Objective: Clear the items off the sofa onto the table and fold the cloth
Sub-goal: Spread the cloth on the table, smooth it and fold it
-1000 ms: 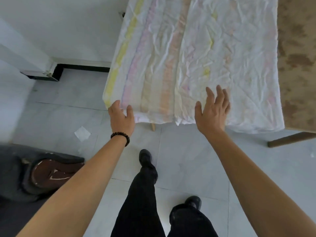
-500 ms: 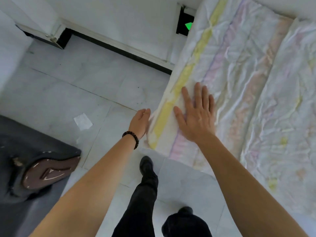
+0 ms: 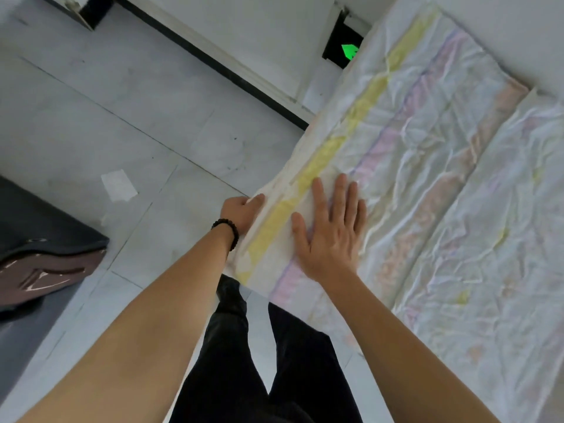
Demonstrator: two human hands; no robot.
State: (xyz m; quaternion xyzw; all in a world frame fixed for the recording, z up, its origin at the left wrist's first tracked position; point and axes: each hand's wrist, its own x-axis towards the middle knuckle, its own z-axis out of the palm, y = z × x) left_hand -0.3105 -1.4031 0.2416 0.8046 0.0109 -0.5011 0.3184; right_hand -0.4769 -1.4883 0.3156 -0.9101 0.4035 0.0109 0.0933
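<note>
A wrinkled white cloth [image 3: 442, 184] with faded yellow, pink and orange stripes lies spread over the table, filling the right half of the view. My right hand [image 3: 331, 230] lies flat on it beside the yellow stripe, fingers straight and spread. My left hand [image 3: 242, 212], with a dark bead bracelet at the wrist, is at the cloth's hanging left edge, its fingers curled round that edge. The table under the cloth is hidden.
A dark sofa corner [image 3: 39, 248] with a brown armrest sits at the left. Grey floor tiles [image 3: 128, 123] lie between it and the table, with a white paper scrap [image 3: 119, 186] on them. My dark-trousered legs [image 3: 244, 355] stand below the table edge. A black box with a green light [image 3: 343, 50] is on the far wall.
I have stepped left along the table. My right hand went from hovering near the front edge to pressing flat by the yellow stripe. My left hand closed on the cloth's left edge.
</note>
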